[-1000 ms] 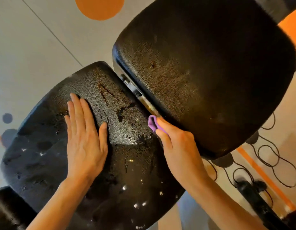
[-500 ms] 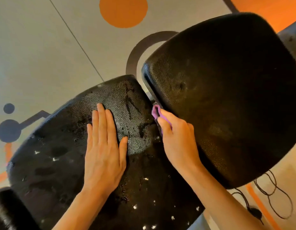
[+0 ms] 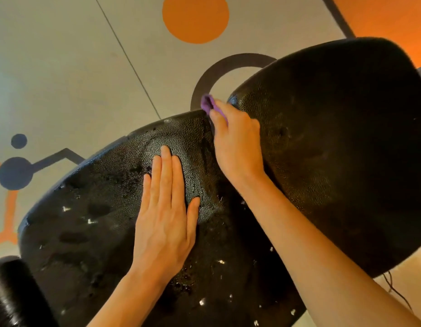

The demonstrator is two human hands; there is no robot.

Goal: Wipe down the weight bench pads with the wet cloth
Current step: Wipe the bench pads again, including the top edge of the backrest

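Note:
Two black textured bench pads fill the view: a wet, glistening seat pad (image 3: 91, 232) at lower left and a drier back pad (image 3: 341, 149) at right. My left hand (image 3: 167, 215) lies flat on the seat pad, fingers together, holding nothing. At the far end of the gap between the pads, my right hand (image 3: 235, 142) grips a small purple cloth (image 3: 208, 103). Only the cloth's tip shows past my fingers; the rest is hidden in the hand.
A grey floor (image 3: 75, 67) with orange and dark circles and lines lies beyond the pads. A black padded roller (image 3: 13, 293) sits at the bottom left corner. A thin dark cable (image 3: 398, 293) runs on the floor at lower right.
My right hand has slid the purple cloth along the gap between the pads, away from me, to its far end. My left hand stays flat on the seat pad.

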